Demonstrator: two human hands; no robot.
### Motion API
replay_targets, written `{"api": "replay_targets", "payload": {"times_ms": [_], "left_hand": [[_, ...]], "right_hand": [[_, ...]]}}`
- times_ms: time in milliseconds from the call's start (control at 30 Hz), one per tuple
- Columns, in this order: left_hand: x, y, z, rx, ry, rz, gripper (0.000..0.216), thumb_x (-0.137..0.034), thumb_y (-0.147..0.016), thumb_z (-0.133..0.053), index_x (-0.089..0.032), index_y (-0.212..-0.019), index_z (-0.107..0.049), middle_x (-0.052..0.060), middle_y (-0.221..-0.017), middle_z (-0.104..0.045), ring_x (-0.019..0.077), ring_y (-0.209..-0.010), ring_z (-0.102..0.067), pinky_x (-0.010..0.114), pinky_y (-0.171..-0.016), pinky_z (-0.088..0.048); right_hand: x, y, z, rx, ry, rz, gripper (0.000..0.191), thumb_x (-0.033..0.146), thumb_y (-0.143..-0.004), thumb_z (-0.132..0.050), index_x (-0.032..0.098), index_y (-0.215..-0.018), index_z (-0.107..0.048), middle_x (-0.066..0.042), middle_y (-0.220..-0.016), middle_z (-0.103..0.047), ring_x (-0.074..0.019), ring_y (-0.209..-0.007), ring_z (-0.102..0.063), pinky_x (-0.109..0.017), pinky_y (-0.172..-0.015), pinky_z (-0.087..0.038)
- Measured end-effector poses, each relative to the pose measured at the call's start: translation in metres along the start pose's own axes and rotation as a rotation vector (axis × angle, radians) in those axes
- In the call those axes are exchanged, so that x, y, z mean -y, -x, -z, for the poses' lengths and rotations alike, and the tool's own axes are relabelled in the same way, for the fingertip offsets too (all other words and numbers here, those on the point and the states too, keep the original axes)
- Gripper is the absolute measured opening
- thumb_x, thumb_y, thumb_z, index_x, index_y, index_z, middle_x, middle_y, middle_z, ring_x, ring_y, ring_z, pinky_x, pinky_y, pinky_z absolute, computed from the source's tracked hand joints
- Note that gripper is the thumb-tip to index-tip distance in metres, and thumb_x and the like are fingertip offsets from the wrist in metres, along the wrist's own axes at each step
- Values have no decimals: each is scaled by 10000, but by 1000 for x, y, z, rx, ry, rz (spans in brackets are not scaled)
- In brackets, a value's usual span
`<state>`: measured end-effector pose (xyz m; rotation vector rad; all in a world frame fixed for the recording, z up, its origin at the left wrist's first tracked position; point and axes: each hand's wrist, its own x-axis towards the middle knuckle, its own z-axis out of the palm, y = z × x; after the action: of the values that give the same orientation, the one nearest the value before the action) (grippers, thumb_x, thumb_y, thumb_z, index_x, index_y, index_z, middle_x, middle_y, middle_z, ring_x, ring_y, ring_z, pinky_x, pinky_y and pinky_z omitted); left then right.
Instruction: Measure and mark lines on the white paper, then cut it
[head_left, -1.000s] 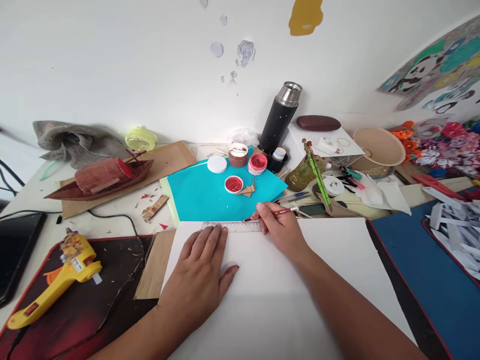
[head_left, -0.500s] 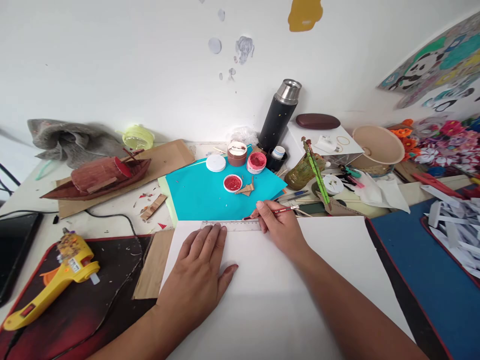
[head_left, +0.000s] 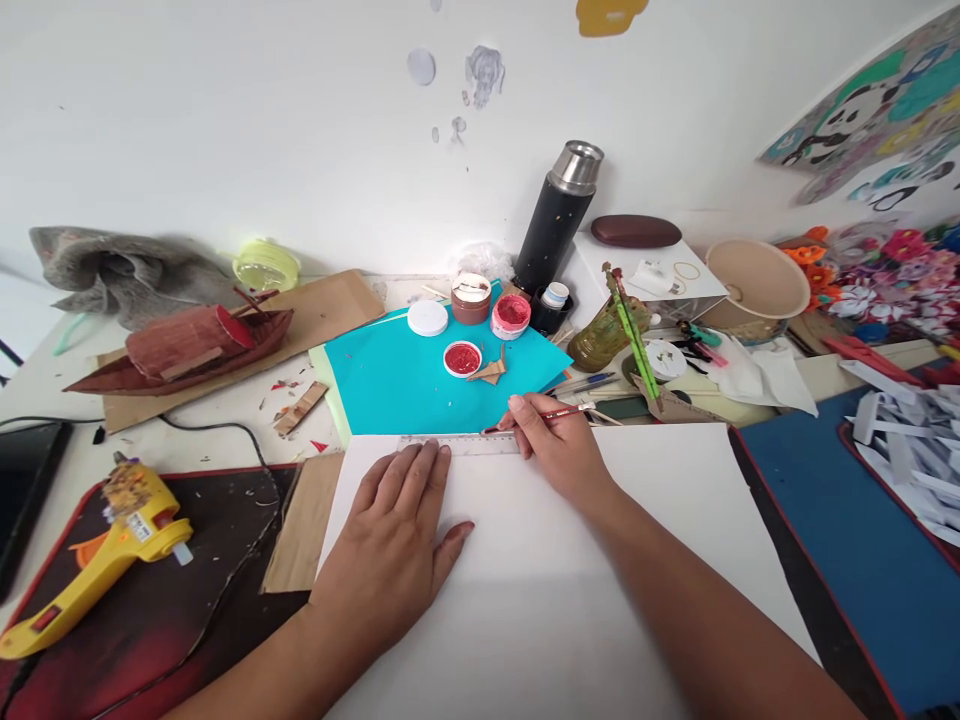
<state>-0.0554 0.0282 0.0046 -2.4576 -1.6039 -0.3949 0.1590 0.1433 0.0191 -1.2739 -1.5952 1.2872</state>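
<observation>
In the head camera's view, a person's right hand [head_left: 559, 450] gripped a dark-red pencil [head_left: 568, 412] between closed thumb and fingers at the far edge of a large white sheet of paper [head_left: 555, 600]. The pencil's long axis ran left to right at a low slant, its tip pointing left and slightly near, its pale butt end to the right and slightly far. A clear ruler [head_left: 484, 445] lay lengthwise from left to right along the sheet's far edge, just beneath the pencil tip. The left hand [head_left: 390, 545] rested palm down on the paper, fingers extended and close together, their tips on the ruler's left part, the thumb held apart toward the right. Beyond lay turquoise paper [head_left: 390, 385] bearing an open jar of red paint [head_left: 512, 315]. To the left were a yellow glue gun [head_left: 150, 535] and a reddish-brown model boat [head_left: 187, 345].
</observation>
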Motion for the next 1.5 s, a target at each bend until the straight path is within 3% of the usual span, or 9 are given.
{"api": "replay_targets", "payload": {"times_ms": [467,700,1333,1500], "left_hand": [[0,2,-1,15,57,36,631,-484,-1124,-414,-65,-1583,-523,217,-1526,-647,381,-1399,-592,545,-1192,-434],[0,0,1,23,28,4,631,-452,-1132,-405,14,-1536,-536,249,-1506,-645,396,-1374,-586,556,-1179,-427],[-1,2,0,26,71,35,645,-473,-1122,-424,-52,-1605,-491,228,-1528,-639,391,-1394,-593,559,-1190,-439],[0,1,1,18,52,15,638,-468,-1126,-419,-13,-1560,-525,241,-1512,-645,394,-1376,-595,549,-1191,-429]], "right_hand": [[1,1,1,-1,13,0,591,739,-1041,-569,233,-761,-689,44,-531,-533,-175,-557,-531,-339,-650,-439],[-1,1,1,1,-6,0,564,710,-1053,-577,229,-788,-706,50,-525,-519,-173,-552,-534,-335,-639,-435],[2,1,1,-4,16,-10,578,731,-1044,-569,236,-775,-698,42,-524,-527,-184,-563,-544,-342,-643,-449],[1,0,1,-3,19,0,579,721,-1049,-569,241,-737,-664,37,-527,-537,-188,-582,-560,-345,-671,-463]]}}
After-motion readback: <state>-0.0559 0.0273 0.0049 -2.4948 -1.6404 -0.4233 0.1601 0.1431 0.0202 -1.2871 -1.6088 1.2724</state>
